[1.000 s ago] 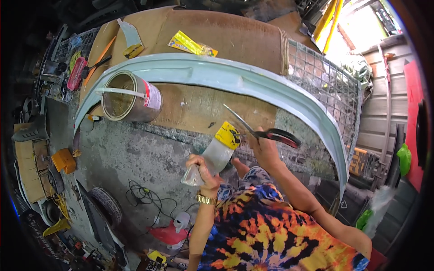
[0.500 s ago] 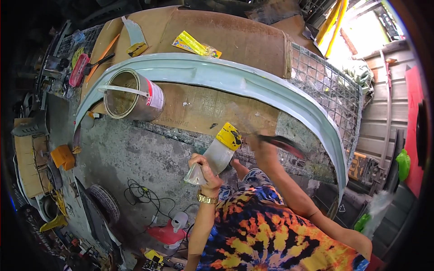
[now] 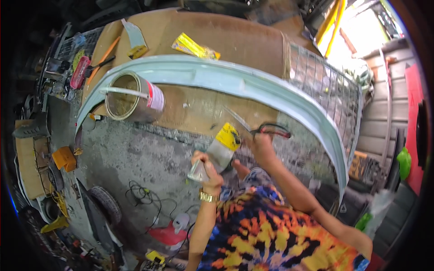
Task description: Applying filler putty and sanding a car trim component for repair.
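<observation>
Two hands at work near side of the cardboard (image 3: 181, 115): left hand (image 3: 209, 170) clenched around a translucent strip (image 3: 220, 154), right hand (image 3: 262, 148) grasping scissors (image 3: 254, 132) just right of its yellow end (image 3: 228, 136), which looks still attached, no finished cut visible.

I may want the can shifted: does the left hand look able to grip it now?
Probably not: the left hand is holding the yellow-ended grey piece, though the way to the can looks open.

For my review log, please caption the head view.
Left hand holding a yellow-ended grey strip, right hand holding scissors, near a curved pale panel and a metal can.
</observation>
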The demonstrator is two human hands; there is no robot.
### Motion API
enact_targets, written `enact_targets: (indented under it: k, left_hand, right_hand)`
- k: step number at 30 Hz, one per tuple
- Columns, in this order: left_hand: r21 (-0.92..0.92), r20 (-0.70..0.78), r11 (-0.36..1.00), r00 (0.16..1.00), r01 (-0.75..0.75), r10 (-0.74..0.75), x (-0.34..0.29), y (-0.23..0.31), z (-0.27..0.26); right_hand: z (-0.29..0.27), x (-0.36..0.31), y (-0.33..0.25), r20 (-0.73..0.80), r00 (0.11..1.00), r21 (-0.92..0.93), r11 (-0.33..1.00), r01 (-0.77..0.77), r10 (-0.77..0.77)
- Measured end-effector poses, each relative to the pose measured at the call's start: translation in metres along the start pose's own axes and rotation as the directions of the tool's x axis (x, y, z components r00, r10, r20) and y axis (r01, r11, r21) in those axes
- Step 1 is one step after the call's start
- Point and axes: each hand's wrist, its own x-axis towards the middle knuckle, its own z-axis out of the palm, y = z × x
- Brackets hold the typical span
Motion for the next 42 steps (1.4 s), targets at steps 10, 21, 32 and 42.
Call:
enact_targets:
  k: [10,21,32,42]
  left_hand:
    - [0.233,0.042,0.927,0.955,-0.295,0.293,0.004,-0.027,0.003]
    - [-0.133,-0.014,0.991,1.000,-0.002,0.000,-0.001,-0.016,-0.003]
    - [-0.028,0.031,0.994,0.994,-0.109,0.110,0.014,-0.001,-0.002]
    - [-0.019,-0.003,0.993,0.994,-0.114,0.114,0.023,0.004,0.015]
  right_hand:
    - [0.023,0.003,0.006,-0.071,0.996,0.012,0.998,0.062,-0.061]
    - [-0.010,0.000,-0.012,-0.105,0.979,0.498,0.861,-0.100,0.175]
    - [-0.066,0.000,0.001,-0.039,0.965,0.233,0.941,-0.245,0.261]
    - [-0.010,0.010,0.013,-0.136,0.988,-0.088,0.993,-0.079,0.066]
